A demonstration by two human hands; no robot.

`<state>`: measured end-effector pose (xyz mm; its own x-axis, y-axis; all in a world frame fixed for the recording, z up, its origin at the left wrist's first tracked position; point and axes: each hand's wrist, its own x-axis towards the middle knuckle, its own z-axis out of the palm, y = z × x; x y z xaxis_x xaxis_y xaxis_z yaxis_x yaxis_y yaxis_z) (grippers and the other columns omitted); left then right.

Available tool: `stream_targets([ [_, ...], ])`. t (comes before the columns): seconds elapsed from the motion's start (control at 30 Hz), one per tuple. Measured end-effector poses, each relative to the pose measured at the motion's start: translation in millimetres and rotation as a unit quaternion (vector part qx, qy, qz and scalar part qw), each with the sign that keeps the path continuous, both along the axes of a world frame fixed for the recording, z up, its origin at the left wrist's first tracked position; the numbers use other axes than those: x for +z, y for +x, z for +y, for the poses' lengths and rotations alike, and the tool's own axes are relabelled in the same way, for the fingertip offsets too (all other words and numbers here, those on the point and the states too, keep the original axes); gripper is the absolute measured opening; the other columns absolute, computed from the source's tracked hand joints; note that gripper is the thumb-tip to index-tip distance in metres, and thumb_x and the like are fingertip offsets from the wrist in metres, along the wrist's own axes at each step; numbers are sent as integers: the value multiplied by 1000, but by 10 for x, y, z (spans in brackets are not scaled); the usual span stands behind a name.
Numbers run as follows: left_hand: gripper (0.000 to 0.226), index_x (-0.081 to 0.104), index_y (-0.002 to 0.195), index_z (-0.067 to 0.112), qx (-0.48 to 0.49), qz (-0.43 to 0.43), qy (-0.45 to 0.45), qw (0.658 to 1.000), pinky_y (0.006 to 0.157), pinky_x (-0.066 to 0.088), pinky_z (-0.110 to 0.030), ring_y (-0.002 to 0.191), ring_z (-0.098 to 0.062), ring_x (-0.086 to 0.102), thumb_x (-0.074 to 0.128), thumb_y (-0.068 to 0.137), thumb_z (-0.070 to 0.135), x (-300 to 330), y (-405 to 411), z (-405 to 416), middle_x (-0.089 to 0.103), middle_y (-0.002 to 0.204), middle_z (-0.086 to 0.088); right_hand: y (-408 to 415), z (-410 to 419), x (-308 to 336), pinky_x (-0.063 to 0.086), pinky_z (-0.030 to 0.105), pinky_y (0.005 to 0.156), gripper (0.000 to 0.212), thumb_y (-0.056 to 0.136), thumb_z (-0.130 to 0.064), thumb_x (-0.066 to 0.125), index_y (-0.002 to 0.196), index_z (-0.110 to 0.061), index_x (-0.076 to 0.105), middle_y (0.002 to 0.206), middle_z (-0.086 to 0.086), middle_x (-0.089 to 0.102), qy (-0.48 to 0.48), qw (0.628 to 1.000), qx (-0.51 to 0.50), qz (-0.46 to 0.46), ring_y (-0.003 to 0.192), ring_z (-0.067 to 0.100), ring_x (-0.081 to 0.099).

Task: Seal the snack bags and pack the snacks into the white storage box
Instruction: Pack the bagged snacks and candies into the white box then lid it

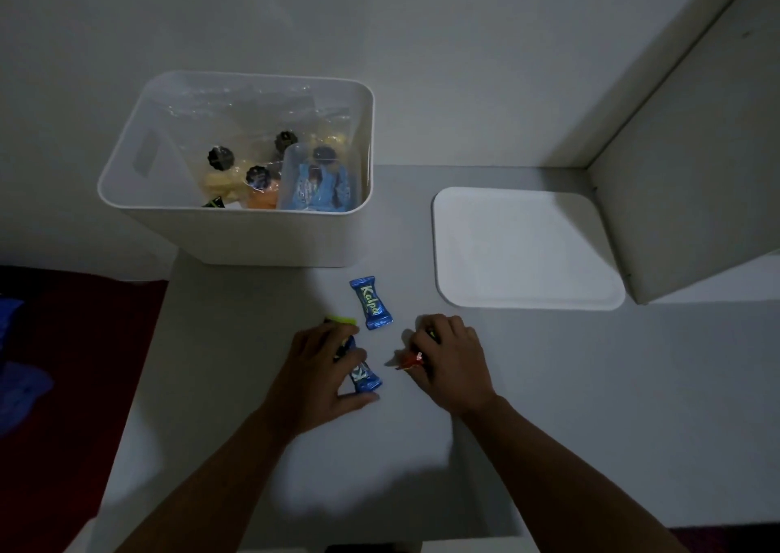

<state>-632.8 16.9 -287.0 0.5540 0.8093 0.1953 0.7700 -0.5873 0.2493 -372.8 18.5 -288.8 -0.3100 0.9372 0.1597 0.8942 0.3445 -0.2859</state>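
Observation:
The white storage box (253, 236) stands at the back of the white table, holding clear snack bags with dark round clips (220, 158) and a bag of blue candies (317, 189). A blue wrapped candy (371, 303) lies free on the table in front of the box. My left hand (325, 371) curls over a second blue candy (365, 379) and a wrapper with a yellow-green end (340, 321). My right hand (449, 362) curls over a red wrapped candy (410, 361) and something dark under its fingers.
The box's white lid (523, 248) lies flat at the right. A white cabinet panel (683, 172) rises at the far right. The table's left edge drops to a dark red surface (63, 383) with blue cloth.

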Motion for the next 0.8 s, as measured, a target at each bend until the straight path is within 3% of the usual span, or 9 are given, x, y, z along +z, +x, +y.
stream_targets([
  [0.1, 43, 65, 85, 18, 30, -5, 21, 999, 81, 47, -40, 108, -27, 58, 69, 83, 60, -20, 77, 32, 62, 119, -2, -6, 52, 38, 32, 22, 59, 31, 82, -49, 73, 96, -24, 61, 108, -4, 60, -11, 1000, -6, 15, 83, 15, 53],
  [0.23, 35, 57, 77, 16, 63, -13, 23, 998, 57, 44, -28, 87, -21, 56, 72, 83, 47, 36, 105, 122, 58, 97, 3, -73, 140, 225, 26, 15, 53, 27, 85, -46, 70, 80, -33, 47, 81, -14, 51, -81, 989, -71, 103, 66, 6, 45],
  [0.33, 36, 52, 76, 19, 83, -9, 17, 996, 47, 34, -22, 84, -15, 52, 73, 83, 47, 88, 110, 163, 51, 90, 6, -232, 272, 398, 40, 25, 54, 30, 87, -48, 66, 73, -30, 46, 71, -9, 53, -120, 964, -136, 194, 62, 10, 51],
  [0.4, 35, 50, 76, 20, 103, -26, 8, 994, 43, 36, -23, 82, -12, 50, 73, 84, 45, 105, 112, 160, 50, 88, 8, -362, 400, 487, 45, 32, 57, 28, 86, -48, 67, 76, -27, 52, 73, -8, 58, -113, 959, -148, 214, 65, 11, 55],
  [0.5, 32, 48, 80, 19, 144, -80, -2, 986, 45, 39, -23, 78, -9, 43, 77, 84, 32, 148, 109, 129, 48, 87, 6, -518, 603, 551, 51, 33, 65, 22, 86, -45, 68, 87, -25, 60, 86, -7, 64, -118, 964, -127, 201, 75, 13, 59],
  [0.57, 29, 50, 84, 17, 158, -103, 13, 982, 50, 39, -21, 78, -9, 44, 77, 84, 28, 203, 92, 109, 50, 89, 4, -601, 720, 527, 54, 38, 70, 29, 88, -49, 65, 94, -21, 62, 95, -3, 62, -124, 971, -110, 171, 80, 17, 61],
  [0.63, 28, 57, 92, 17, 156, -94, 18, 983, 61, 43, -25, 84, -14, 50, 77, 83, 35, 239, 39, 97, 56, 95, 2, -688, 801, 476, 54, 40, 72, 39, 90, -56, 61, 103, -19, 62, 104, 0, 56, -146, 978, -92, 119, 84, 22, 61],
  [0.7, 44, 63, 104, 20, 153, -38, 0, 988, 75, 43, -32, 96, -18, 55, 75, 77, 53, 204, -45, 71, 61, 107, 3, -760, 828, 417, 54, 39, 76, 47, 90, -57, 62, 118, -19, 61, 114, 2, 53, -168, 981, -78, 61, 93, 23, 60],
  [0.8, 59, 65, 119, 26, 140, 26, -46, 989, 85, 44, -37, 113, -19, 53, 69, 75, 66, 129, -136, 23, 59, 126, 7, -863, 831, 376, 53, 39, 79, 41, 90, -42, 66, 124, -20, 62, 115, 4, 59, -149, 985, -73, 38, 101, 25, 59],
])
